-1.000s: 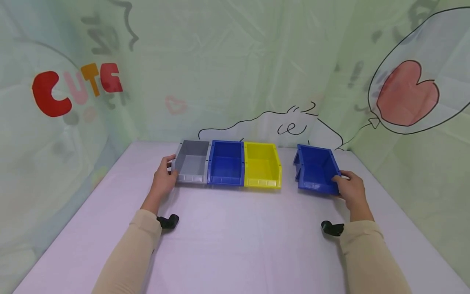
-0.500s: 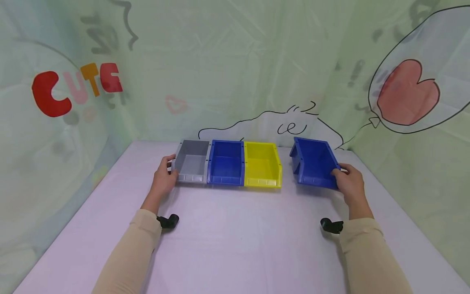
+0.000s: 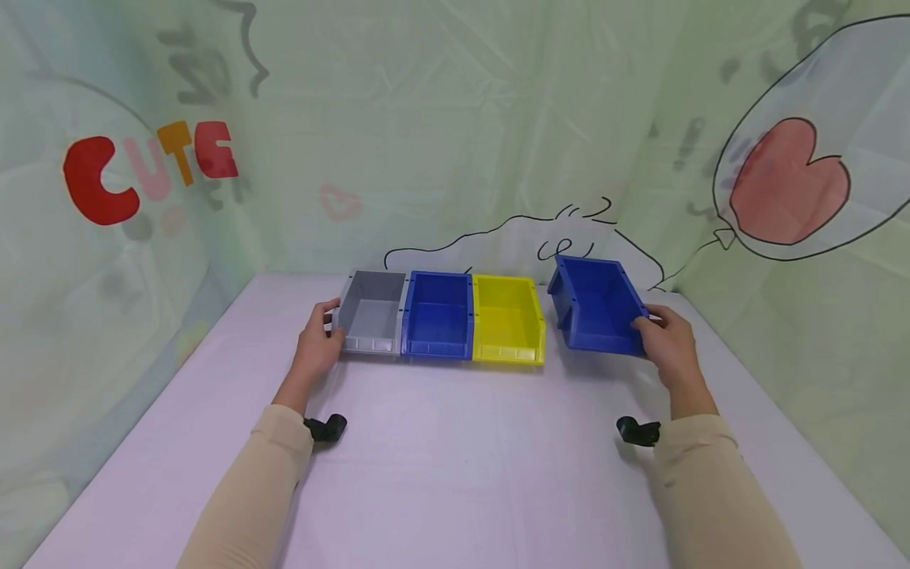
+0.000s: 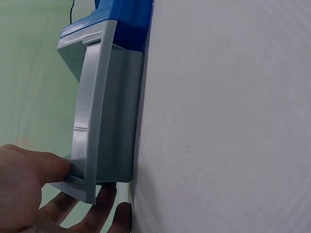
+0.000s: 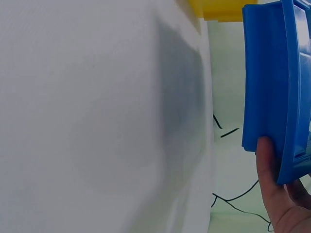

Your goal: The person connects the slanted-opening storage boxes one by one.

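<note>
A grey storage bin (image 3: 373,345), a blue storage bin (image 3: 437,348) and a yellow storage bin (image 3: 508,353) stand side by side in a touching row. My left hand (image 3: 317,341) grips the grey bin's left side, its thumb on the front corner and the fingers along the outer wall. In the left wrist view that thumb (image 4: 56,167) lies on the lip. Right of the row, my right hand (image 3: 670,344) holds a second blue bin (image 3: 600,308) by its right front corner. This bin hangs tilted above the table, apart from the yellow one; its shadow shows in the right wrist view.
The bins are on a pale cloth-covered table (image 3: 462,466). Behind and beside it hangs a light green printed curtain (image 3: 455,142), close behind the row. Black wrist mounts (image 3: 327,429) stick out from both sleeves.
My right hand has raised the second blue bin and brought it left, closer to the yellow bin. The left hand and the row of three bins have stayed still.
</note>
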Motion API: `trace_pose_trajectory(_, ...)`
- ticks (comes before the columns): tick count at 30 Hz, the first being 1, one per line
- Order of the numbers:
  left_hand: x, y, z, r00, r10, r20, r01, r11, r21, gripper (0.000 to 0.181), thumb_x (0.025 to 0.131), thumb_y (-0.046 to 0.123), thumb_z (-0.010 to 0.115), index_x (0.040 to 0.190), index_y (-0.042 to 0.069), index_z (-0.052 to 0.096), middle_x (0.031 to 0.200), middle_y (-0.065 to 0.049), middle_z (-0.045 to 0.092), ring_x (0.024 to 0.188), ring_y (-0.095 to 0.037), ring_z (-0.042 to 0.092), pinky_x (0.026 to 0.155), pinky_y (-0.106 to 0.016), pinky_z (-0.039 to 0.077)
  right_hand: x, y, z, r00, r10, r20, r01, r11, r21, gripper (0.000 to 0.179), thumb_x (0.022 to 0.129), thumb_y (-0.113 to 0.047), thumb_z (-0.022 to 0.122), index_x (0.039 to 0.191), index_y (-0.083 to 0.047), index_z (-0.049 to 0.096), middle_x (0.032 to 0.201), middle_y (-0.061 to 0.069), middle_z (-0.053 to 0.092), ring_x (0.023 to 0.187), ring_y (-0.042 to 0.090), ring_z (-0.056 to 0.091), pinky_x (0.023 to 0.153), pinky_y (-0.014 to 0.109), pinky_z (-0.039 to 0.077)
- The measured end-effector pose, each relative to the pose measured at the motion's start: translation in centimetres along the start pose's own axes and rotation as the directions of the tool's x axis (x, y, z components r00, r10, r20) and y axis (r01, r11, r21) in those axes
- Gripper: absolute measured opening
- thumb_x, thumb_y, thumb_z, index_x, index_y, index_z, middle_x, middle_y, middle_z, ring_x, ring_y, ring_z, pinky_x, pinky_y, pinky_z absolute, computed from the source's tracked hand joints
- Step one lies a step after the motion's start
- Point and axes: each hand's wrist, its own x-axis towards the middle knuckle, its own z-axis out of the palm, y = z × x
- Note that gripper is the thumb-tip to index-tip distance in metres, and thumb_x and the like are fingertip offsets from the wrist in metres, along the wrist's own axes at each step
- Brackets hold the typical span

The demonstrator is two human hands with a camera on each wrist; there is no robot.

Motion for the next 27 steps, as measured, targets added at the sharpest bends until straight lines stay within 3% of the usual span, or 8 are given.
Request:
trace_pose_trajectory(8,0.1,0.0,0.2,1.000,-0.009,0.002,0.009,1.000,-0.006,0.059,0.106,0.009,0.044,0.162,0.016,0.028,0.158,-0.026,0.039,0.135,-0.045,0.051,0.109,-0.054,0.046,0.1,-0.6,0.3,1.000,-0.007,0.023,0.006,1.000,0.008,0.061,0.105,-0.025,0.042,0.161,-0.004,0.031,0.161,0.031,0.036,0.136,0.051,0.050,0.109,0.059,0.045)
trace_pose_trajectory(18,0.2,-0.1,0.1,1.000,-0.007,-0.001,0.007,1.000,-0.001,0.059,0.106,0.009,0.044,0.163,0.016,0.027,0.158,-0.026,0.039,0.135,-0.044,0.051,0.110,-0.054,0.046,0.3,-0.8,1.0,0.998,-0.034,0.060,0.031,0.999,0.042,0.060,0.105,-0.024,0.044,0.160,-0.002,0.034,0.157,0.032,0.040,0.133,0.047,0.052,0.108,0.057,0.047)
trace_pose_trajectory(27,0.3,-0.3,0.0,1.000,-0.001,0.004,0.001,1.000,0.001,0.060,0.105,0.008,0.043,0.162,0.015,0.027,0.158,-0.027,0.039,0.134,-0.045,0.051,0.110,-0.055,0.045,-0.2,-1.4,1.2,0.997,-0.048,0.060,0.048,0.999,-0.003,0.061,0.105,-0.025,0.043,0.160,-0.002,0.032,0.159,0.033,0.037,0.135,0.051,0.051,0.108,0.058,0.047)
